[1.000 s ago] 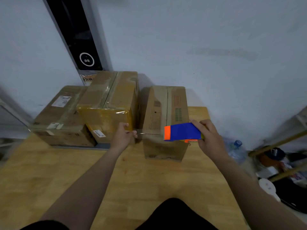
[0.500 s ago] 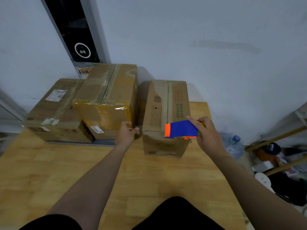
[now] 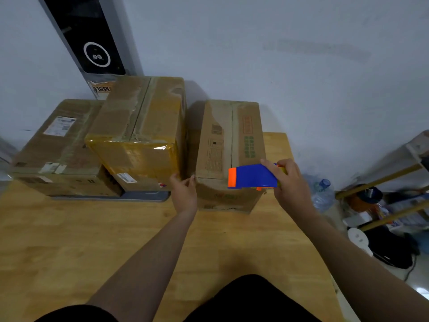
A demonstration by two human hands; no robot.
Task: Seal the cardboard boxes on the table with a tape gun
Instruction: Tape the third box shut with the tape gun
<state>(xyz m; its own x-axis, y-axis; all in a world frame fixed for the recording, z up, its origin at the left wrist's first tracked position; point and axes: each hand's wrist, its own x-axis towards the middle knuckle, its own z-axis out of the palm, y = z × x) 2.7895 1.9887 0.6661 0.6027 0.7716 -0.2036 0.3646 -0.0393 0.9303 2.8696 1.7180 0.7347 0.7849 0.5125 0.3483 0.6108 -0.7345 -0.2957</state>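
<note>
Head view, looking down on a light wooden desk (image 3: 92, 240). Three brown cardboard boxes stand along its far edge against a pale wall. The narrow brown cardboard box with printed panels (image 3: 228, 135) stands rightmost, its top flaps meeting in a lengthwise centre seam. The taller brown cardboard box wrapped in yellowish tape (image 3: 139, 126) stands just beside it to the left, with a shadowed gap between them. The low flat brown cardboard box with a white label (image 3: 58, 140) lies leftmost, touching the taller one. The two left boxes rest on a grey flat slab (image 3: 144, 195). The right hand (image 3: 292, 184) grips the blue-and-orange plastic tape gun (image 3: 253, 176), fingers wrapped over its rear end. The gun lies level across the near right top edge of the narrow box, orange tip pointing left. The left hand (image 3: 183, 194) is at that box's near left corner, fingers bent, thumb and forefinger tips close together at the edge. Cannot tell whether they pinch any tape. A black upright panel with a white ring (image 3: 92, 43) stands behind the boxes. A clear plastic bottle with a blue cap (image 3: 321, 189) lies off the desk's right edge.
</note>
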